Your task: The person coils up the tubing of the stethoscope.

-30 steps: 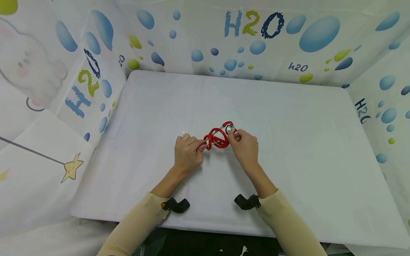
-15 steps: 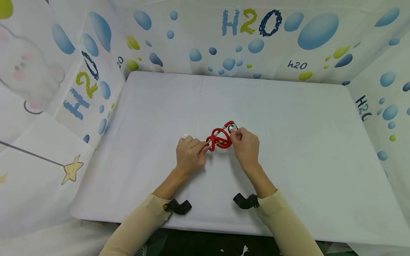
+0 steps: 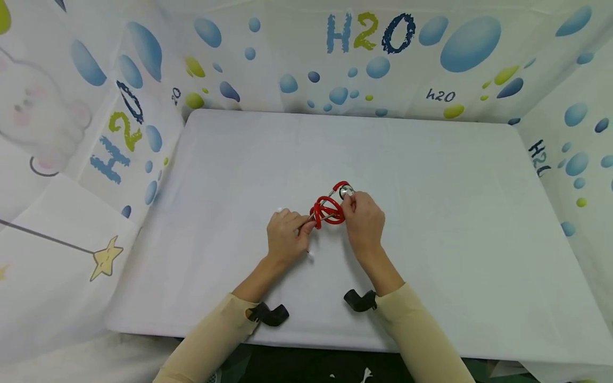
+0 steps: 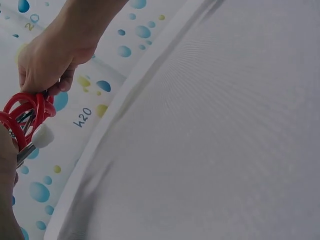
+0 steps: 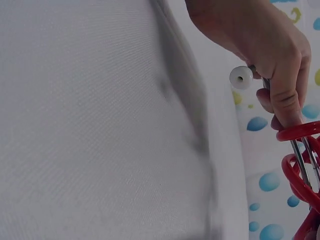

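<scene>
A stethoscope with red tubing is held between both hands above the white table. Its tubing is wound in loops around the metal ear tubes. My left hand grips the ear tubes at the left end. One white ear tip shows clearly in the left wrist view, and a white ear tip sticks out beside the left hand in the right wrist view. On the other side, my right hand pinches the silver chest piece between thumb and fingers.
A white cloth covers the table. Curtains printed with drops and H2O lettering enclose its back and sides. Black wrist cameras sit at both sleeves. The table's front edge runs below the forearms.
My left hand has shifted slightly right and toward me, turning a little, so a white ear tip now shows below it. My right hand keeps its pinch on the chest piece.
</scene>
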The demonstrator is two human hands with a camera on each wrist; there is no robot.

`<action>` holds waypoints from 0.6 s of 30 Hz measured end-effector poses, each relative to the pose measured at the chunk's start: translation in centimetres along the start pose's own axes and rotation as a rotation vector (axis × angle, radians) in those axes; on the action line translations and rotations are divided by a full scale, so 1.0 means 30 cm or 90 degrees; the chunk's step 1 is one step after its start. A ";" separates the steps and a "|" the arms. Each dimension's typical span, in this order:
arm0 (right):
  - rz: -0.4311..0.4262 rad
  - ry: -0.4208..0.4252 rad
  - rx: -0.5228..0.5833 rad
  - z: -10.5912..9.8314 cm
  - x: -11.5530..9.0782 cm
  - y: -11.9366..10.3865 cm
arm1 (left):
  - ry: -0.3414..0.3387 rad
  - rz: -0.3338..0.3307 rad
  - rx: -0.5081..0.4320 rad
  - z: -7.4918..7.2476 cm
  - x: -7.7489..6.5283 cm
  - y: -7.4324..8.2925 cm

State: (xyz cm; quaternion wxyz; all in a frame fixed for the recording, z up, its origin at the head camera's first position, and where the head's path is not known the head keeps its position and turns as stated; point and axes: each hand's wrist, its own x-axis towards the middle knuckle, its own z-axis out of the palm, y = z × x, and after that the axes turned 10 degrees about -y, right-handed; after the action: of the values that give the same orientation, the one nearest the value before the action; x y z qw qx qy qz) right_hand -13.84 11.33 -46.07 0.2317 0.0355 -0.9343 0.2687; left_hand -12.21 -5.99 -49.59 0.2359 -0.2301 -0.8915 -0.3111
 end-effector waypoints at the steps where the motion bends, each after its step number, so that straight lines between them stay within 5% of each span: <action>1: -0.003 0.005 0.006 0.005 0.000 0.001 | -0.001 -0.005 0.000 0.000 0.000 -0.001; 18: 0.016 0.031 0.156 0.044 -0.040 0.036 | -0.071 -0.046 0.008 -0.004 0.001 -0.009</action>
State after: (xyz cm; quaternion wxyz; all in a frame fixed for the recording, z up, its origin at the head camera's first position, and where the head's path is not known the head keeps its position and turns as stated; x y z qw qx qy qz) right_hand -13.53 11.50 -48.10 0.2451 0.0450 -0.8889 0.3843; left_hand -12.35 -6.25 -49.63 0.1761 -0.2130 -0.9128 -0.3006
